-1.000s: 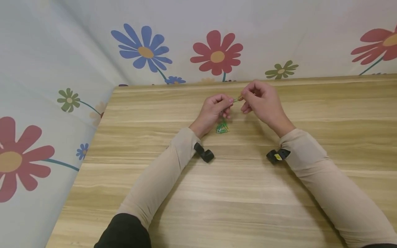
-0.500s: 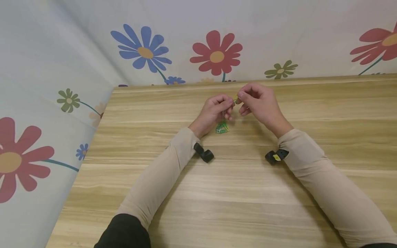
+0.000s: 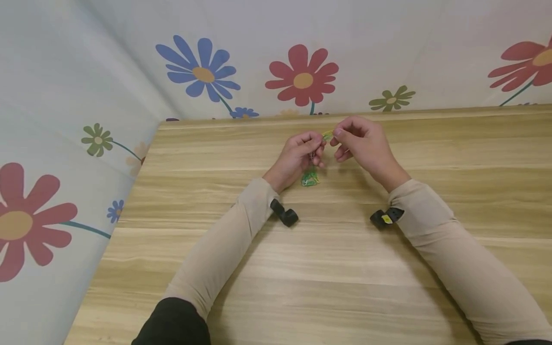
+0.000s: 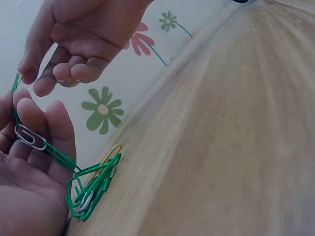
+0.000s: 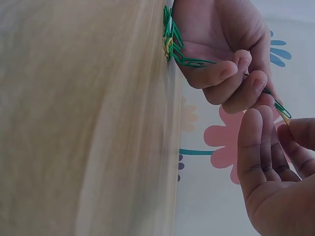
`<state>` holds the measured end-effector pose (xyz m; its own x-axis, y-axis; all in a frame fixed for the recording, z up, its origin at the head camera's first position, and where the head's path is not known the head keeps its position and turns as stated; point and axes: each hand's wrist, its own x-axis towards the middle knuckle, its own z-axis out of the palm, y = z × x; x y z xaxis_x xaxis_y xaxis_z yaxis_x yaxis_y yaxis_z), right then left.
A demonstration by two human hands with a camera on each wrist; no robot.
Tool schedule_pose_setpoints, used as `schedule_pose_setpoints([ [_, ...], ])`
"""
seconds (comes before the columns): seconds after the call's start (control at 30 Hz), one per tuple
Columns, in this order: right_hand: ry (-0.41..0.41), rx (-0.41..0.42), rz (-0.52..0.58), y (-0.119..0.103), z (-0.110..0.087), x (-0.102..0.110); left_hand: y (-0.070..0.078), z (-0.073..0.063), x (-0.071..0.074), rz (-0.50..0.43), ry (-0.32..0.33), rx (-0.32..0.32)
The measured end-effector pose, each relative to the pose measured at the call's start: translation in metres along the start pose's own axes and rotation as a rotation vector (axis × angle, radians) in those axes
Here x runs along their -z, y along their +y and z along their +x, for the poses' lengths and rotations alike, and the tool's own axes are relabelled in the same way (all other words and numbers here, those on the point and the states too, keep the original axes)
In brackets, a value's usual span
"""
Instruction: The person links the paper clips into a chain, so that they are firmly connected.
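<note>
My left hand (image 3: 297, 153) pinches a green paper clip (image 5: 281, 107) between thumb and forefinger, its end sticking out past the fingertips. From there a chain of paper clips runs over the curled fingers, with a white paper clip (image 4: 30, 137) lying across them in the left wrist view. The chain's lower end is a tangle of green, yellow and white clips (image 3: 309, 178) on the table below this hand. Facing it, my right hand (image 3: 364, 146) pinches a yellow paper clip (image 5: 285, 118), which meets the green clip's end. The right thumb and forefinger hide part of the yellow clip.
The wooden table (image 3: 327, 278) reaches back to a pale wall sheet (image 3: 353, 52) printed with flowers. Black wrist cameras (image 3: 284, 213) sit on both sleeves, just above the tabletop.
My right hand has come slightly left and down toward the left hand, bringing the yellow clip against the green one; more of both clips now shows between the fingertips. The left hand barely moves.
</note>
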<state>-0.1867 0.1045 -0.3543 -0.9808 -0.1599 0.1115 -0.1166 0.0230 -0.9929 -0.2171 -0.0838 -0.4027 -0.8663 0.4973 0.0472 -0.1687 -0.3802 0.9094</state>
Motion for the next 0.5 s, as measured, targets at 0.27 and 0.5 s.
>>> schedule_pose_setpoints([
  [0.27, -0.05, -0.039, 0.006, -0.001, 0.0016, 0.0, 0.0012, -0.0008, 0.0002, 0.03, -0.007, -0.001],
  [0.5, -0.126, -0.103, -0.017, -0.0053, 0.0012, 0.0045, 0.0014, -0.0016, -0.0021, 0.048, -0.018, 0.004],
])
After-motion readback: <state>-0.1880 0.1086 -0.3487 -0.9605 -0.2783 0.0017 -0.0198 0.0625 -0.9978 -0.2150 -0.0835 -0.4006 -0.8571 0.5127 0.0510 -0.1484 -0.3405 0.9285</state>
